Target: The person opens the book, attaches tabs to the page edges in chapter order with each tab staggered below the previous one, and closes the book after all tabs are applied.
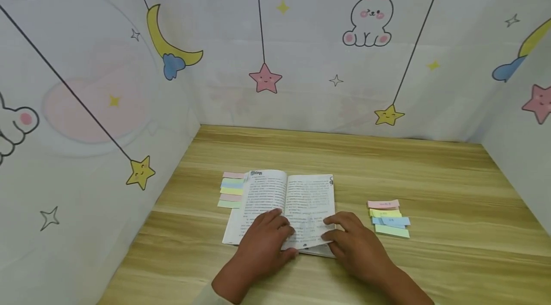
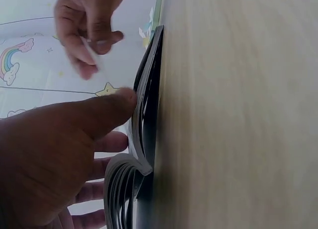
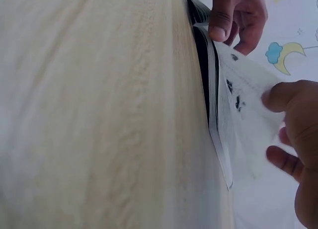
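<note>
An open book (image 1: 267, 190) with printed pages lies on the wooden table, seen edge-on in both wrist views. My left hand (image 1: 267, 238) rests across the lower middle of the spread, its thumb (image 2: 117, 107) by the near edge of the pages. At the lower right corner, my right hand (image 1: 355, 245) pinches a single page (image 3: 253, 110) between thumb and fingers. This page is lifted away from the ones beneath it. Colored sticky tabs (image 1: 232, 184) in pink, green, blue and yellow stick out from the book's left edge.
More sticky tabs (image 1: 389, 219) in pink, yellow, blue and green lie on the table (image 1: 452, 190) right of the book, beside the right hand. White cloth walls (image 1: 310, 104) printed with stars, moons and rabbits enclose the table at the back and both sides.
</note>
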`<action>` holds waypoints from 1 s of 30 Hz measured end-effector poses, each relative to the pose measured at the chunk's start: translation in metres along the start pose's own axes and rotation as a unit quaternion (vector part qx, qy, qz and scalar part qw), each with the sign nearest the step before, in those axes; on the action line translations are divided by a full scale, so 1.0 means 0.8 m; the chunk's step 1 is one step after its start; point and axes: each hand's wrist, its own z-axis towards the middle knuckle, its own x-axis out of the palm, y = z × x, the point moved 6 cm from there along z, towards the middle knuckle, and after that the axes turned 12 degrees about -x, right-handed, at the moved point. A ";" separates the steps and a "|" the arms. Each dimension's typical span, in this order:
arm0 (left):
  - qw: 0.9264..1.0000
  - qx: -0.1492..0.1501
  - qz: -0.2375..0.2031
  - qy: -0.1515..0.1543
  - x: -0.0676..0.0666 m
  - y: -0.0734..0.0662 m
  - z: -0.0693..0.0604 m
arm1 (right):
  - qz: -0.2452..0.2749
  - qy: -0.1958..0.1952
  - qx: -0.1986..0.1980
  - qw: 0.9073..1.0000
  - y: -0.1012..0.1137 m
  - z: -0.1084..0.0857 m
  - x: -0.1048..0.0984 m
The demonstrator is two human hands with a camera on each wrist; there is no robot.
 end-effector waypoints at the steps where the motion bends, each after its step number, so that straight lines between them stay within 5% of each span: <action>1: 1.000 -0.001 -0.001 0.001 0.000 0.000 0.000 | -0.003 -0.012 -0.010 1.000 0.002 0.002 -0.003; 4: 1.000 -0.001 0.001 -0.006 0.000 0.001 0.002 | -0.004 -0.047 -0.026 0.999 0.006 0.006 -0.012; 9: 0.999 -0.005 -0.009 -0.051 -0.006 0.003 0.002 | -0.001 -0.053 0.033 0.998 0.002 0.007 -0.014; 17: 0.980 -0.025 -0.069 -0.185 -0.024 0.011 -0.001 | 0.051 0.107 0.089 0.989 -0.004 -0.007 0.019; 22: 0.965 -0.058 -0.076 -0.243 -0.031 0.019 -0.001 | 0.058 0.139 0.095 0.984 -0.005 -0.011 0.024; 25: 0.967 -0.082 -0.041 -0.236 -0.031 0.022 0.001 | 0.057 0.141 0.094 0.984 -0.005 -0.011 0.024; 28: 0.978 -0.105 0.008 -0.180 -0.024 0.024 0.005 | 0.056 0.146 0.095 0.983 -0.005 -0.011 0.024; 30: 0.986 -0.094 0.036 -0.130 -0.018 0.022 0.008 | 0.056 0.148 0.094 0.983 -0.005 -0.011 0.024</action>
